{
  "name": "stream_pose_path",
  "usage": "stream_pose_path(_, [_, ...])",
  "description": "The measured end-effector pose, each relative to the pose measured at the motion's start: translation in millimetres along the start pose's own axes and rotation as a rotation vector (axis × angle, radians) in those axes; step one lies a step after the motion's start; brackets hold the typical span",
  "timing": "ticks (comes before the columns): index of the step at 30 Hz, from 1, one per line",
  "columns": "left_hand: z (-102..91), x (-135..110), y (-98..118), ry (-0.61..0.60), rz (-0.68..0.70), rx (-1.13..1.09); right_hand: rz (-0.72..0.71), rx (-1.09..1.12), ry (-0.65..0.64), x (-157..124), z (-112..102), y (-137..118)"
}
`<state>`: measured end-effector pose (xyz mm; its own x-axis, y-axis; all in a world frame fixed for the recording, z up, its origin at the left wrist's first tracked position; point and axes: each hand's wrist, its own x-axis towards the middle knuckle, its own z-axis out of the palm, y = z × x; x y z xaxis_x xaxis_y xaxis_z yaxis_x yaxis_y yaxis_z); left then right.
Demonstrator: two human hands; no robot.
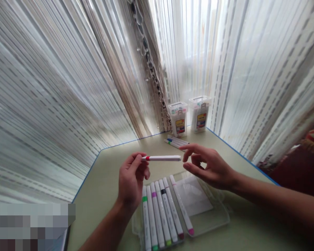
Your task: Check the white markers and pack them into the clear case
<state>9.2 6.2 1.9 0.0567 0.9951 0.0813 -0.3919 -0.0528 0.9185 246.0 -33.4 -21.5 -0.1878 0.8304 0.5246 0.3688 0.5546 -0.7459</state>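
A white marker with a red band [162,158] is pinched at its banded end by my left hand [132,177], which holds it level above the table. My right hand [208,165] hovers by the marker's other end, thumb and fingers apart, with nothing in it. Below both hands lies an open clear plastic case [222,223]. Several white markers [159,212] with coloured ends fill its left half side by side. One pink-ended marker [181,205] lies apart in the right half, beside a white paper insert [196,195].
Two clear lidded boxes with labels [180,122] [200,116] stand at the table's back corner. Several loose markers [175,142] lie in front of them. The pale green table [107,164] has a blue edge, with striped string curtains [68,87] behind it.
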Motion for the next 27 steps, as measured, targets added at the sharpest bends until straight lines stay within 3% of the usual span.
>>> stream_pose_path(8, [1.6,0.2,10.5,0.038,-0.247,-0.227,-0.002,0.023,-0.026,3.7,-1.3,-3.0])
stream_pose_path(27, [3.7,-2.3,12.6,0.046,-0.358,-0.327,-0.023,-0.013,0.022,1.5,-4.7,-10.7])
